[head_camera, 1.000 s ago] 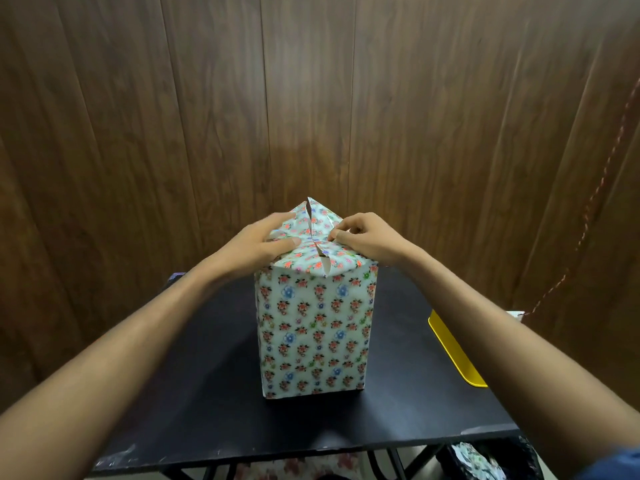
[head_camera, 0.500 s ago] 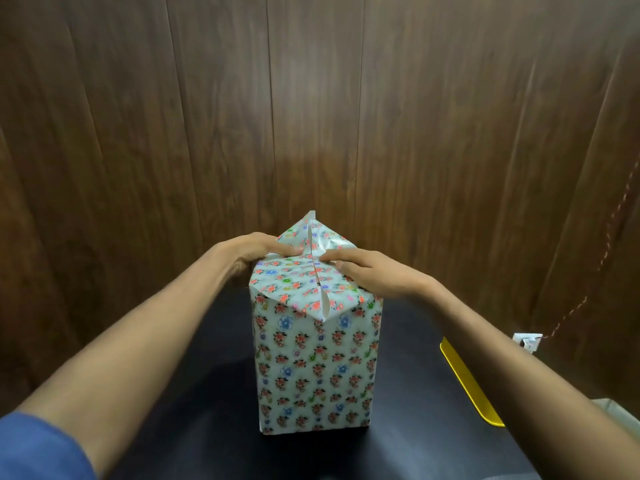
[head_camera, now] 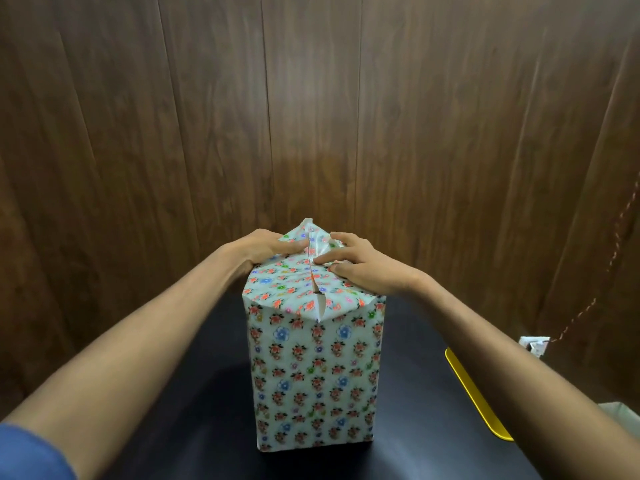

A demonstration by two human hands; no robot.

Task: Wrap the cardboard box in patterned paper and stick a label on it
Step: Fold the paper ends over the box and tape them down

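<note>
Black table [head_camera: 194, 393] against wood-panelled wall [head_camera: 207, 133]

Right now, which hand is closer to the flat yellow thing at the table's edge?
Right. The right hand rests atop the flowery wrapped box on the flat yellow thing's side; the left hand presses the far side.

The right hand [head_camera: 367, 268] now sits farther along the box [head_camera: 313, 372] top, fingers spread and curled on the paper flap [head_camera: 320, 245]. The left hand [head_camera: 265, 249] presses nearer the seam.
</note>
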